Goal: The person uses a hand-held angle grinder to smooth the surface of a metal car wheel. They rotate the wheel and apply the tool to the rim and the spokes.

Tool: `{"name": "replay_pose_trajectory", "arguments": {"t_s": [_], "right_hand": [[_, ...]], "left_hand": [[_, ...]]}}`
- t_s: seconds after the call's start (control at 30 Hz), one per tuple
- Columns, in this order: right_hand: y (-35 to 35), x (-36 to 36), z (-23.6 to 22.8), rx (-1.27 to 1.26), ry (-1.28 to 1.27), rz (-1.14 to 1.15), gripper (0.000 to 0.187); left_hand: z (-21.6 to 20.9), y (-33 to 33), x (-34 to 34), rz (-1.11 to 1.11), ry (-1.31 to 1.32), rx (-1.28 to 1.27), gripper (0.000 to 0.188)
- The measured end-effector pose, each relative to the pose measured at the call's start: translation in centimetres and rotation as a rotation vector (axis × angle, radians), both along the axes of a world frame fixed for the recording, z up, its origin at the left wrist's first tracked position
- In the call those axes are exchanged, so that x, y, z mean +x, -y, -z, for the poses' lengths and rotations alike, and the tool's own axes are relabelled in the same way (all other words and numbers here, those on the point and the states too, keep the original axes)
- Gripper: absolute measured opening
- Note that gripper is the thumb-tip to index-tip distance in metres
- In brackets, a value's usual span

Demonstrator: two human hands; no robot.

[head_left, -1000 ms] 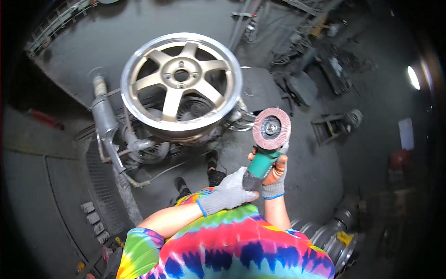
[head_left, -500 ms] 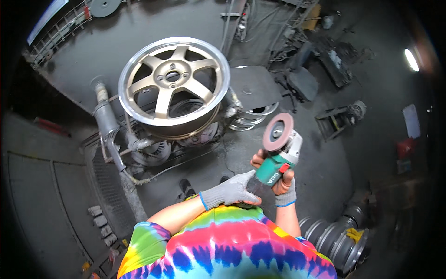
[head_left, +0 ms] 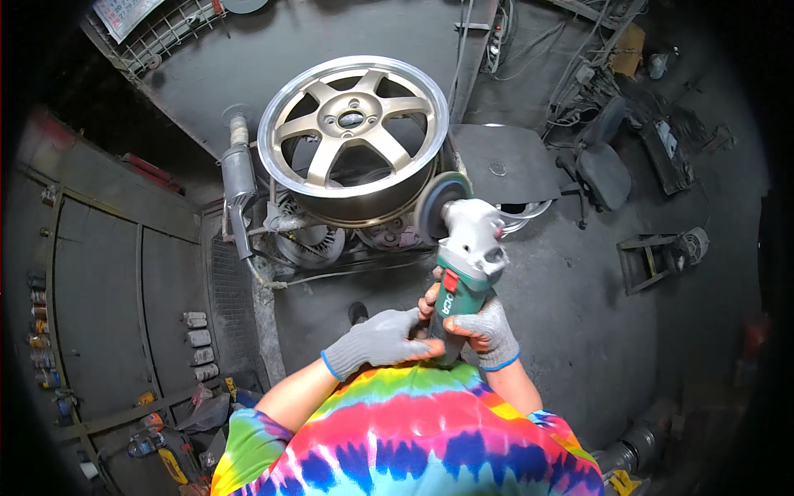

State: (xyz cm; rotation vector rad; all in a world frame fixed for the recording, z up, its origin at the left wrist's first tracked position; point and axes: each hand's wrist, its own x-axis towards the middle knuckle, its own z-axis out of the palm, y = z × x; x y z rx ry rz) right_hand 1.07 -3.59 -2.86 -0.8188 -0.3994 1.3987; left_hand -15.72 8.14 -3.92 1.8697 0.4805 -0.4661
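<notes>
I hold a green and grey angle grinder [head_left: 473, 248] in front of my body, its head pointing away from me. A round sanding disc [head_left: 432, 211] on it stands edge-up, close to the rim's near right side; I cannot tell whether they touch. My right hand [head_left: 488, 332], in a grey glove with orange fingertips, wraps round the green body near the red switch. My left hand [head_left: 380, 341], gloved alike, closes on the dark rear end. Beyond lies a bronze alloy wheel [head_left: 384, 149] with a bright silver lip, face up on a stand.
Other wheels [head_left: 310, 240] lie under the stand. A grey cylindrical tool [head_left: 240, 178] with a hose stands at its left. Right of it is a dark board [head_left: 509, 161] over more rims. Farther right are an office chair [head_left: 605, 169] and a small metal stand [head_left: 653, 260].
The grinder has swung left and turned, bringing its disc from the open floor to beside the wheel. My view has shifted left, and both hands have stayed on the grinder.
</notes>
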Motion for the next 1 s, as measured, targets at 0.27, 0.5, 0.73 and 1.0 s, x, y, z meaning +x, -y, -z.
{"name": "replay_pose_trajectory", "arguments": {"t_s": [0.27,0.5,0.73,1.0], "right_hand": [[-2.0,-1.3,0.1,-0.270,0.311,-0.214,0.048],[-4.2,-3.4,-2.6,-0.316,0.587,-0.211,0.062],[-6.9,-6.9,-7.1,-0.361,0.404,-0.084,0.085],[-10.0,-10.1,-8.6,-0.553,0.415,0.053,0.081]], "left_hand": [[4.4,4.0,-0.5,-0.788,0.606,-1.108,0.072],[5.9,-0.7,0.1,-0.719,0.564,-1.329,0.064],[2.8,-4.6,-0.1,-0.606,0.524,-1.458,0.062],[1.2,-6.6,-1.4,-0.719,0.457,-1.543,0.044]]}}
